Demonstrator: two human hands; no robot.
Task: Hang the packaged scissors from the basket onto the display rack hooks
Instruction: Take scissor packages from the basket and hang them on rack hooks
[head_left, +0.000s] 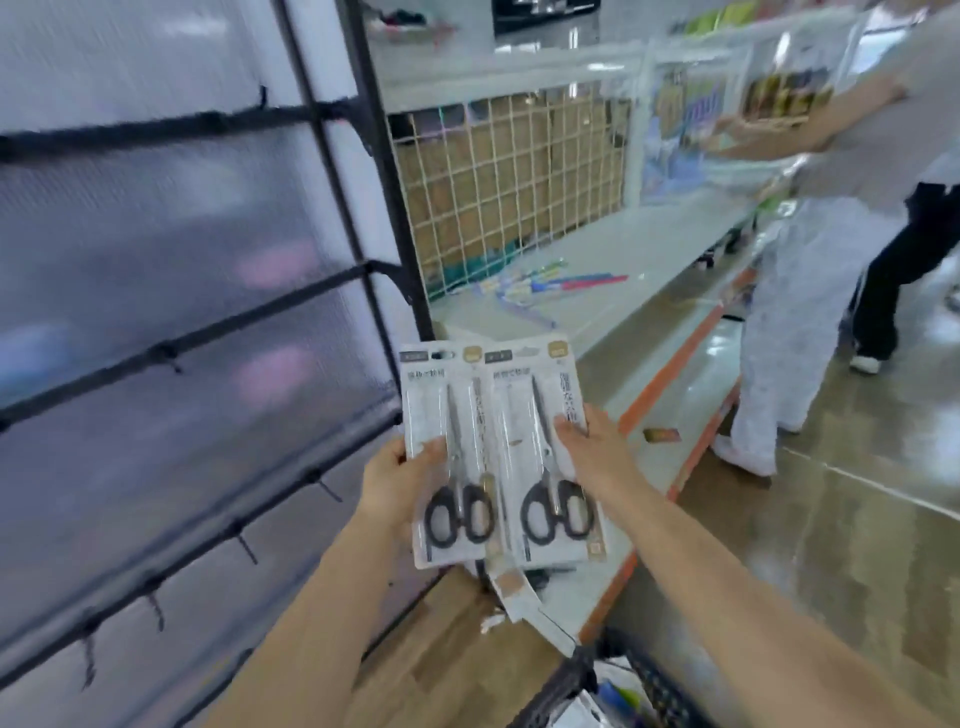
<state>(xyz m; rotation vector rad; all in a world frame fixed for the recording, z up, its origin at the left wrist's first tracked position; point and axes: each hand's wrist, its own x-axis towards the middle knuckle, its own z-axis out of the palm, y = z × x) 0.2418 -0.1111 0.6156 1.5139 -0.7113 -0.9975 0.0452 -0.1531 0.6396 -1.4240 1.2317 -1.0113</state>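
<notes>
Just above the basket, the left hand grips one scissors pack and the right hand grips the other scissors pack, long axes upright, hang-holes topmost. The display rack stands leftward, nearer the left hand.

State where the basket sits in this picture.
In the head view, the black basket sits at the bottom edge, right of centre, below the two scissors packs and under the right forearm.

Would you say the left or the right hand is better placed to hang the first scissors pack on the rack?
Probably the left hand: it grips the left pack, nearest the black rack with its hooks. The right hand holds the other pack on the far side.
</notes>
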